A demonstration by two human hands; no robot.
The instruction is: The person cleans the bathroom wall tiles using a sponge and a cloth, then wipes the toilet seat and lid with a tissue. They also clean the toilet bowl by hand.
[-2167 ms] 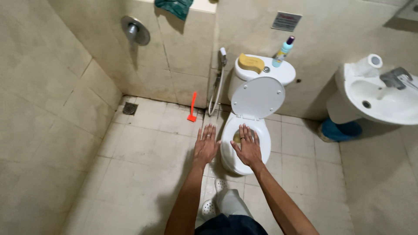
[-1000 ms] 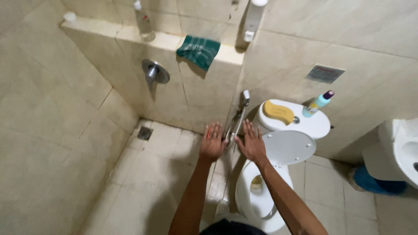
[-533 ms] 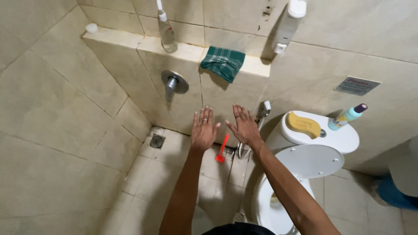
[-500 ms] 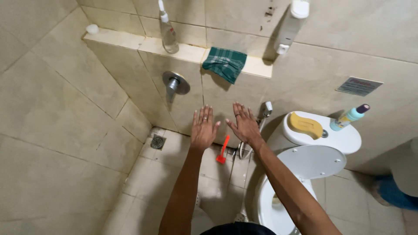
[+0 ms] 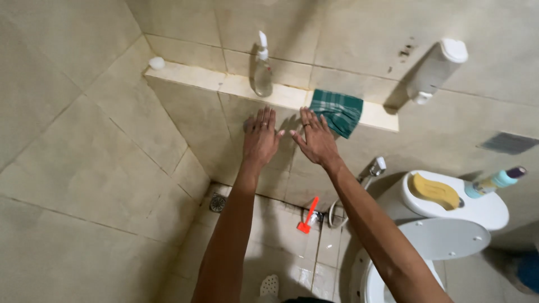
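In the head view, a clear spray bottle [image 5: 262, 72] with a white nozzle is seen standing upright on the pale tiled ledge [image 5: 224, 84] that runs along the wall, and a small white round object [image 5: 156, 63] sits at the ledge's left end. A white soap dispenser [image 5: 437, 68] is mounted on the wall above the ledge's right end, and a dark rectangular plate [image 5: 509, 143] is fixed to the wall further right; what is printed on it cannot be made out. On the white toilet tank [image 5: 477, 209] a yellow sponge [image 5: 433, 191] is laid, with a turquoise bottle [image 5: 495, 180] with a dark cap lying just beside it at the tank's right. An orange-red razor-like tool [image 5: 308, 216] is propped near the wall on the floor tiles, close to a bidet sprayer [image 5: 375, 167] and its hose. The left hand [image 5: 260, 137] is held flat with fingers spread and straight, gripping nothing, raised before the wall just below the ledge. The right hand [image 5: 315, 138] is likewise opened wide with nothing in it, its fingertips close beside the green checked cloth [image 5: 337, 111]; whether they touch it cannot be told. The cloth is folded and draped over the ledge's front edge, between the spray bottle and the dispenser, with one corner hanging down.
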